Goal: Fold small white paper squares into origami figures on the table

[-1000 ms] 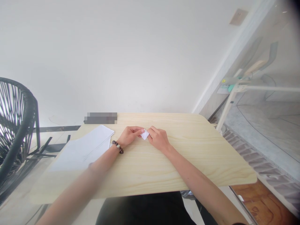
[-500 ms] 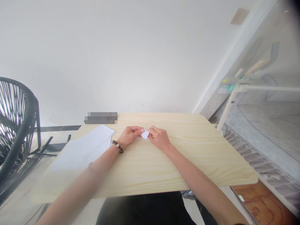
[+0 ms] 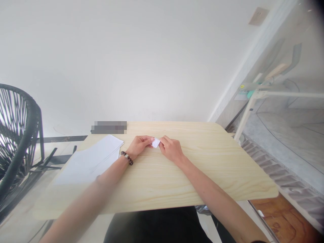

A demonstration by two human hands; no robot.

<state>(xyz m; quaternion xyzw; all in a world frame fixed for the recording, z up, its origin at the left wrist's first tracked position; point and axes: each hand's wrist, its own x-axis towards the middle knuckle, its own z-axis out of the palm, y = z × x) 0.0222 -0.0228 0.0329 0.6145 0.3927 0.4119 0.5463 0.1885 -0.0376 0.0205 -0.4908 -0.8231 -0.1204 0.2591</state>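
Note:
A small piece of folded white paper (image 3: 156,143) is held between my two hands over the middle of the wooden table (image 3: 202,168). My left hand (image 3: 139,146), with a dark beaded bracelet (image 3: 127,158) at the wrist, pinches its left side, thumb on top. On the other side, the thumb and fingers of my right hand (image 3: 171,148) close on its right corner. The finer folds are too small to make out, and the fingers hide part of the paper.
White paper sheets (image 3: 88,160) lie in a loose stack on the table's left part. Behind them is a blurred-out dark object (image 3: 108,128). A dark woven chair (image 3: 30,125) stands left, a white metal frame (image 3: 246,116) right. The wall (image 3: 162,67) rises behind the table.
Both hands and the folded paper have shifted very slightly left. The paper's visible shape looks a little narrower at the bottom; both hands keep hold of it.

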